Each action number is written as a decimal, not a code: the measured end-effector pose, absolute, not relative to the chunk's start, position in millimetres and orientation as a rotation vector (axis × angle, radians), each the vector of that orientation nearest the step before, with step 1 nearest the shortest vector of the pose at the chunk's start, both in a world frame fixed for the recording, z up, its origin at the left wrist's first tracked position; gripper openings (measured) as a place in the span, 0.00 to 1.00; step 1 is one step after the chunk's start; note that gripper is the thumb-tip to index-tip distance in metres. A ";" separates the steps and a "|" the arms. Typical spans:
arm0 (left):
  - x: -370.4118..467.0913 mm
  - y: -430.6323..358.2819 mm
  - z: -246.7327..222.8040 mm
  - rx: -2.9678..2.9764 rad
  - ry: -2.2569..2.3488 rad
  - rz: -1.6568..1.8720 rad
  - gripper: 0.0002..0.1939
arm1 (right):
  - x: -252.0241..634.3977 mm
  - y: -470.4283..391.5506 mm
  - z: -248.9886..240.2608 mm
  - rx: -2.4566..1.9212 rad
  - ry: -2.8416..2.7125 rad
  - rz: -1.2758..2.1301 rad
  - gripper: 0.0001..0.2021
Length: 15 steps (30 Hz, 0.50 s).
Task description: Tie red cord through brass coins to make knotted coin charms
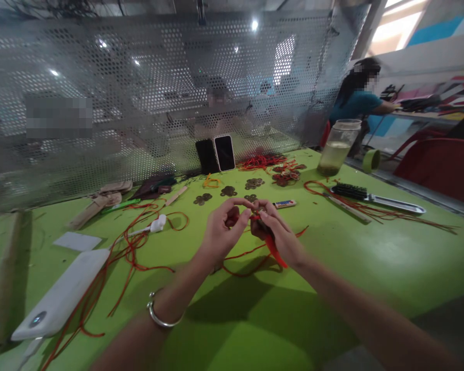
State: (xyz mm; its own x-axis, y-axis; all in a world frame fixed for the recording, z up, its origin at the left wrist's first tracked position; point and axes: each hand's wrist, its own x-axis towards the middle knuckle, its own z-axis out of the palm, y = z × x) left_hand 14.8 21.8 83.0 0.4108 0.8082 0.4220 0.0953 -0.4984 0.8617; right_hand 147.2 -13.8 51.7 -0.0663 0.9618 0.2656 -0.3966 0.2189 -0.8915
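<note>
Both my hands meet over the middle of the green table. My left hand [227,226] is pinched at the fingertips on a red cord [255,217], close to the right fingers. Closed round the same piece is my right hand [280,232], with a red tassel-like bundle [275,251] hanging below its palm. A small dark part between the right fingers is mostly hidden. Loops of red cord [239,274] trail onto the table under the hands. Small clusters of dark round coins [228,191] lie just beyond my fingers, and a lighter [285,204] rests beside the right hand.
A white power bank [64,293] and tangled red cords [133,247] lie at left. Two phones [225,153] lean on the perforated metal screen [139,103]. At right are a hairbrush [379,198] and a jar of liquid [338,147]. A person [358,100] sits beyond.
</note>
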 end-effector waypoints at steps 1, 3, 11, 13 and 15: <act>13.3 23.3 84.5 1.889 0.747 1.100 0.09 | 147.7 -14.3 51.8 -0.671 -1.091 1.282 0.08; 10.3 26.3 88.1 1.920 0.699 1.012 0.11 | 149.0 -14.9 52.3 -0.633 -1.072 1.332 0.10; -3.2 33.5 100.1 1.915 0.668 0.681 0.13 | 157.3 -18.1 56.9 -0.494 -1.216 1.569 0.08; -6.3 35.4 99.7 1.928 0.647 0.639 0.13 | 159.1 -19.3 57.5 -0.483 -1.229 1.592 0.09; -9.6 37.6 99.7 1.918 0.605 0.572 0.13 | 160.6 -20.6 58.4 -0.471 -1.258 1.616 0.10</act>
